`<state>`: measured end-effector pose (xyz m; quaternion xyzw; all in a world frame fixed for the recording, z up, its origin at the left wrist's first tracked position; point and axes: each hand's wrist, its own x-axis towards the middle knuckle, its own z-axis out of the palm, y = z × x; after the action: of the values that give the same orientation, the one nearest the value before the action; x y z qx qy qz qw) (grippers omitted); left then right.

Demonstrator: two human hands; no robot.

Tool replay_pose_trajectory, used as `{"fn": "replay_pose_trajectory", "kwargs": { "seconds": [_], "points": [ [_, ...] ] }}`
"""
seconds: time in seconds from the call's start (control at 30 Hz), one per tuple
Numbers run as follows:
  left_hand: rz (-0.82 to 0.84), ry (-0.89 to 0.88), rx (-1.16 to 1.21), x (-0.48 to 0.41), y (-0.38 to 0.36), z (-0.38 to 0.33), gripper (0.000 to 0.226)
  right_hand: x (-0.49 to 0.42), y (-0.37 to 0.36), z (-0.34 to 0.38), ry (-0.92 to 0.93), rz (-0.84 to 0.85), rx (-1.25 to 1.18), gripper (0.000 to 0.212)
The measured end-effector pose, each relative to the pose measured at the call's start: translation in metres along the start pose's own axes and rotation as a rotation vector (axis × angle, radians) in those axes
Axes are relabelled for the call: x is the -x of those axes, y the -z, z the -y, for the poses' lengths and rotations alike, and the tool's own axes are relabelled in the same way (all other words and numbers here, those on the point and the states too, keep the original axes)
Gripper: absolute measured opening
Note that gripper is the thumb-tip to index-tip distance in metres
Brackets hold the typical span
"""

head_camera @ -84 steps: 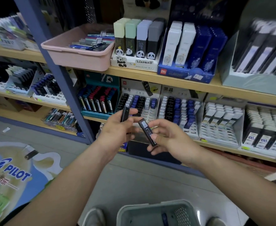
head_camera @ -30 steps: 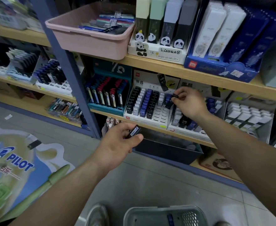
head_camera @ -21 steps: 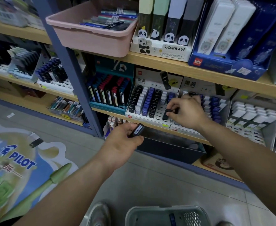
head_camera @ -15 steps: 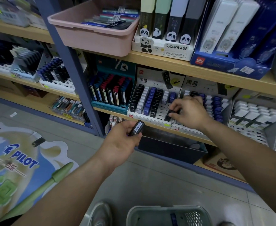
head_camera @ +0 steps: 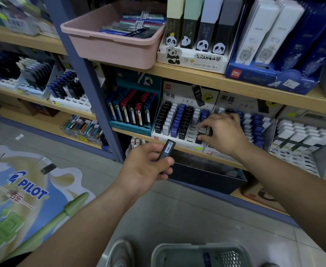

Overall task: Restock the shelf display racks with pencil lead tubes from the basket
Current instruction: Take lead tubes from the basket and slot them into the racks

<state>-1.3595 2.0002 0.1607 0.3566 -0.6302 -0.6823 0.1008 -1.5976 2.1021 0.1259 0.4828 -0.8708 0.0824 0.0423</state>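
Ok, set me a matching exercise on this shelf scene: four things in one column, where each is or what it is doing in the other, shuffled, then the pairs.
Column one
1. pink tub
2. grey basket
3. left hand
4. right hand

Column two
a. fingertips on a black tube in the white display rack
b. sits on the upper shelf
c. holds a barcoded lead tube
d. at the bottom edge of the view, beside a shoe

Pairs: 1-b, 2-d, 3-c, 4-a
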Motion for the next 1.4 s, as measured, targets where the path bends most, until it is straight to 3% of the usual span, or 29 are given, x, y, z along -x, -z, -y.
{"fn": "replay_pose_trajectory", "kwargs": {
  "seconds": [0.07, 0.17, 0.23, 0.47, 0.63, 0.77, 0.87, 0.97, 1.1, 1.2, 1.3, 1.4],
  "points": [
    [0.02, -0.019, -0.008, -0.001, -0.003, 0.0, 0.022, 0.012, 0.018, 0.016, 0.024, -0.067, -0.27, 0.022],
    [0.055, -0.061, -0.045, -0.001, -0.009, -0.001, 0.017, 0.033, 0.047, 0.048, 0.016, 0.13, -0.818, 0.018],
    [0.068, -0.089, -0.078, 0.0, -0.014, -0.002, 0.015, 0.04, 0.051, 0.056, 0.014, 0.221, -0.923, 0.021],
    [0.0, -0.172, 0.004, -0.002, -0.023, -0.009, 0.021, 0.053, 0.054, 0.037, -0.026, 0.229, -1.229, 0.009],
    [-0.002, -0.168, 0.068, -0.002, -0.027, -0.014, 0.033, 0.062, 0.049, 0.03, -0.075, 0.272, -1.281, 0.021],
    [-0.047, -0.136, 0.078, -0.006, -0.03, -0.013, 0.032, 0.065, 0.046, 0.032, -0.036, 0.32, -1.21, 0.018],
    [-0.068, -0.15, 0.045, -0.008, -0.029, -0.012, 0.022, 0.06, 0.051, 0.036, -0.056, 0.216, -1.169, 0.012],
    [-0.039, -0.187, -0.003, -0.008, -0.028, -0.01, 0.019, 0.049, 0.06, 0.041, -0.039, 0.17, -1.189, 0.024],
    [-0.032, -0.233, -0.061, -0.009, -0.026, -0.009, 0.019, 0.039, 0.066, 0.049, 0.072, 0.208, -0.951, 0.019],
    [-0.091, -0.299, -0.31, -0.013, -0.019, -0.007, 0.021, 0.028, 0.069, 0.036, 0.022, 0.151, -0.869, 0.016],
    [-0.113, -0.308, -0.648, -0.014, -0.008, -0.004, 0.032, 0.014, 0.066, 0.011, -0.131, -0.049, -0.742, 0.016],
    [-0.079, -0.281, -0.786, -0.01, 0.001, -0.002, 0.045, 0.002, 0.05, -0.003, -0.162, -0.119, -0.532, 0.013]
  ]
}}
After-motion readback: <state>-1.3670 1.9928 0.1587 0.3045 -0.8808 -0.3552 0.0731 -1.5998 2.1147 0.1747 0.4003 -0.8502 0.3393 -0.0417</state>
